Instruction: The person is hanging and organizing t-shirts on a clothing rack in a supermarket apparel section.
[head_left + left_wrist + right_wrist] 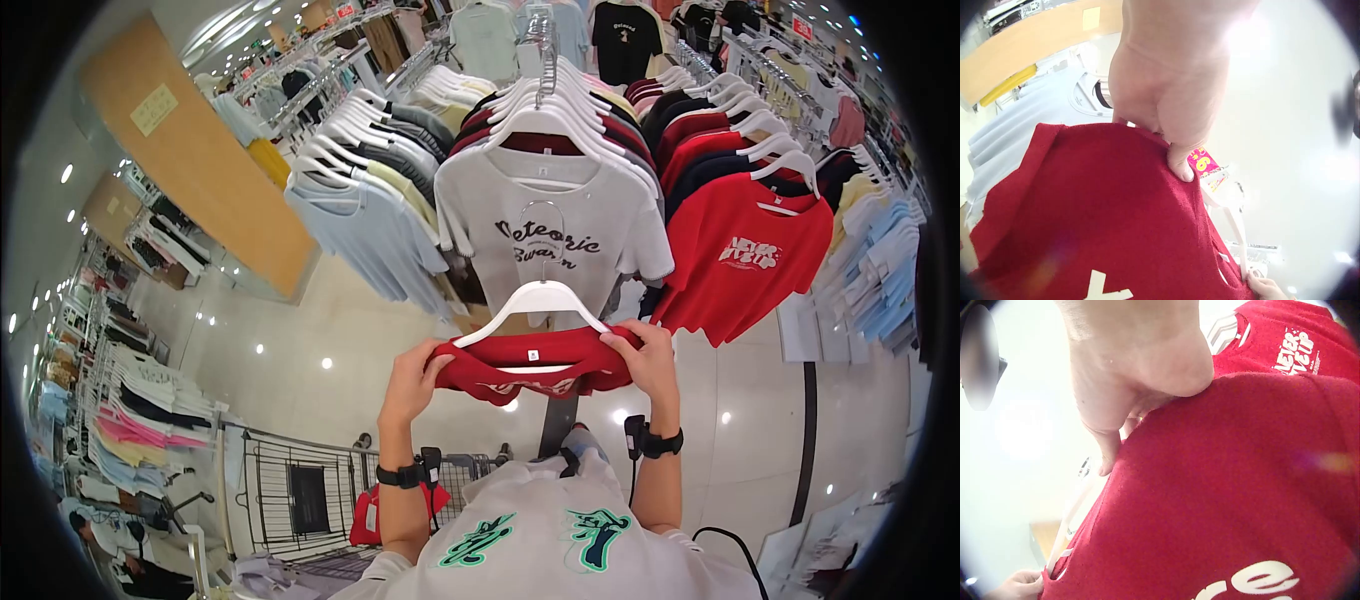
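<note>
A dark red T-shirt [478, 374] with white lettering on its front hangs on a white hanger [541, 298], held up before the person's chest. The left hand [407, 384] pinches one shoulder of it, thumb [1180, 165] on the front and the other fingers mostly hidden behind the cloth. At the opposite shoulder the right hand [652, 365] grips the fabric the same way, its thumb [1109, 456] near the neckline. The hanger's metal hook [541, 215] points up, overlapping a grey T-shirt [540, 225] with "Meteoric" lettering on the rack beyond.
Racks of shirts on white hangers stand ahead, with a bright red T-shirt [752, 255] on the right and a light blue shirt [362, 240] on the left. A wire shopping cart [265, 480] with a red bag [375, 515] is at the lower left. A wooden pillar [190, 150] rises behind.
</note>
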